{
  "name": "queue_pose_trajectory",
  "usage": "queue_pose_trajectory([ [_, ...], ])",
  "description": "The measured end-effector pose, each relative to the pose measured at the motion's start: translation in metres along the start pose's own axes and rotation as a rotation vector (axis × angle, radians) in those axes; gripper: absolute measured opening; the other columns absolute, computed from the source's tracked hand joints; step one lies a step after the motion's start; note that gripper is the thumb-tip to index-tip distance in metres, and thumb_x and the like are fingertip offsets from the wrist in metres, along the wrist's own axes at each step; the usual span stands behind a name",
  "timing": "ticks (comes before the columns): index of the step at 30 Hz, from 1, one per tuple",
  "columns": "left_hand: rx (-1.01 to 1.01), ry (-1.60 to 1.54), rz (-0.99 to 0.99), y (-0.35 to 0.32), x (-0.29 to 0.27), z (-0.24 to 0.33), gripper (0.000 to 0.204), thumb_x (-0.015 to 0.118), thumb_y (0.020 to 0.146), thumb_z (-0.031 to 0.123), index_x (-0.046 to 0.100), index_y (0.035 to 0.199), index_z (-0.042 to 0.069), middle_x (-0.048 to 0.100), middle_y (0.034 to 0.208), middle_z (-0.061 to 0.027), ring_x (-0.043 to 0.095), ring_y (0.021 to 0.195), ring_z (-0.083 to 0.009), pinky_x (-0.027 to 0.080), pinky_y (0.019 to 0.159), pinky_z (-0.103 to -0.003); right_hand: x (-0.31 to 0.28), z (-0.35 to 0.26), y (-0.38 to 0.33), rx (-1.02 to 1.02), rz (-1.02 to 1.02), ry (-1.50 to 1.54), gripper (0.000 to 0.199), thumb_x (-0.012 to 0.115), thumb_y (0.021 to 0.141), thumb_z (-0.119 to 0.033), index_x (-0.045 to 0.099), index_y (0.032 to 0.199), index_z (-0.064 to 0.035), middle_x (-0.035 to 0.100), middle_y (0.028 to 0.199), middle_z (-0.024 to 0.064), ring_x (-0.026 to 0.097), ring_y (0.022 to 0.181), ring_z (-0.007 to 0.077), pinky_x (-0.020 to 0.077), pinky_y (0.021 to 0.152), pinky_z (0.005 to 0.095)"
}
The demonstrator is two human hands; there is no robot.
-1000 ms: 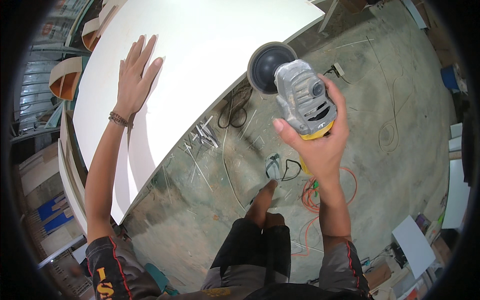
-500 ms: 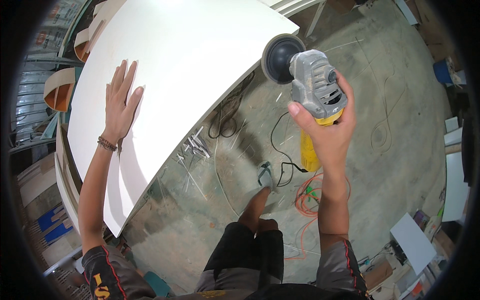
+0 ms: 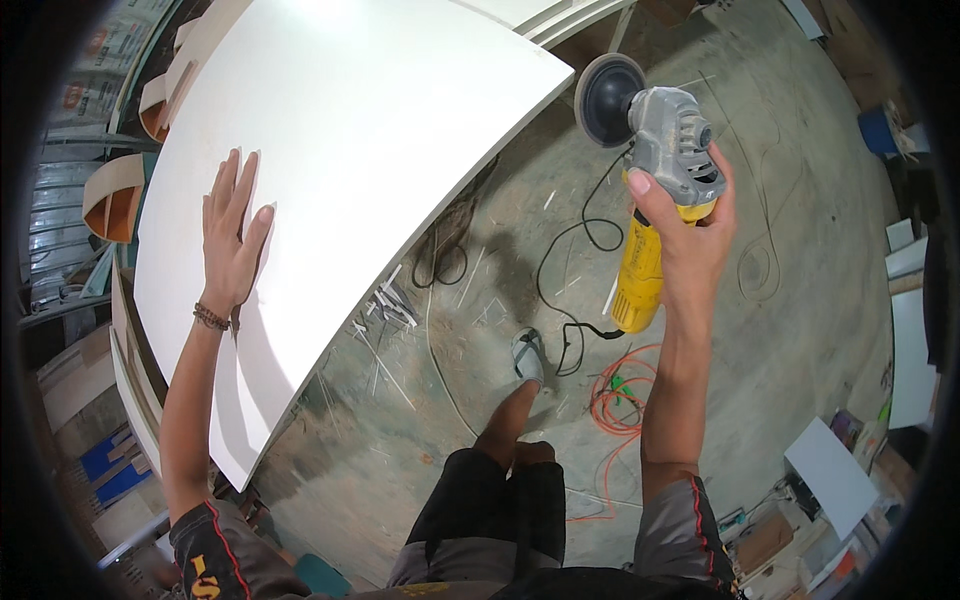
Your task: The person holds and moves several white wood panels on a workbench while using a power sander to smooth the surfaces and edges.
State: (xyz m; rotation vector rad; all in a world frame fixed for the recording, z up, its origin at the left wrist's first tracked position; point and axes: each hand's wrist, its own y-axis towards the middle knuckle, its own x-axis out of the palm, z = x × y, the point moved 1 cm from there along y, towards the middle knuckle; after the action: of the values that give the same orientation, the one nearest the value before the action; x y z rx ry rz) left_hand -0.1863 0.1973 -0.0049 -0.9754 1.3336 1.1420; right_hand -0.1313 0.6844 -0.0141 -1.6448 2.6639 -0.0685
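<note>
A large white panel (image 3: 370, 150) stretches across the left and upper middle, its long edge running diagonally toward me. My left hand (image 3: 232, 232) lies flat on it, fingers stretched out and holding nothing. In my right hand (image 3: 690, 235) is an angle grinder (image 3: 642, 265) with a grey head and yellow body, gripped near the head. Its round dark pad (image 3: 608, 100) faces the panel and stands off to the right of the panel's edge, apart from it. A black cord (image 3: 545, 265) trails from the grinder's lower end to the floor.
Below, a coiled orange cord (image 3: 612, 400) lies on the concrete floor (image 3: 800, 340), near my foot (image 3: 527, 355). White offcut strips (image 3: 392, 305) are scattered under the panel edge. Curved wooden pieces (image 3: 115, 195) stand at the left; a blue bucket (image 3: 878, 130) and white boards (image 3: 832, 475) at the right.
My right hand has moved the grinder to the right, farther from the panel's edge. My left hand sits slightly lower in view, still flat on the panel.
</note>
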Motion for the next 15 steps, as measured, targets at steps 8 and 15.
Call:
queue_pose_trajectory([
  [8, -0.001, -0.063, 0.021, 0.000, -0.001, 0.001, 0.072, 0.051, 0.096, 0.062, 0.041, 0.160, 0.030, 0.031, 0.169, -0.0066, 0.021, 0.158, -0.0287, 0.010, 0.125, -0.064, 0.006, 0.001, -0.007, -0.032, -0.041, -0.014, 0.088, 0.095, 0.072, -0.020, 0.048, 0.142, 0.0057, 0.064, 0.124, 0.0151, 0.066, 0.108, 0.0193, 0.0541, 0.093, 0.0321],
  [15, 0.025, -0.033, 0.051, -0.002, -0.001, -0.007, 0.066, 0.052, 0.098, 0.058, 0.043, 0.158, 0.031, 0.033, 0.168, -0.0070, 0.023, 0.157, -0.0291, 0.012, 0.126, -0.062, 0.018, 0.004, -0.031, -0.117, -0.160, -0.081, 0.089, 0.095, 0.069, -0.016, 0.049, 0.142, 0.0039, 0.063, 0.125, 0.0143, 0.066, 0.110, 0.0209, 0.0527, 0.097, 0.0327],
])
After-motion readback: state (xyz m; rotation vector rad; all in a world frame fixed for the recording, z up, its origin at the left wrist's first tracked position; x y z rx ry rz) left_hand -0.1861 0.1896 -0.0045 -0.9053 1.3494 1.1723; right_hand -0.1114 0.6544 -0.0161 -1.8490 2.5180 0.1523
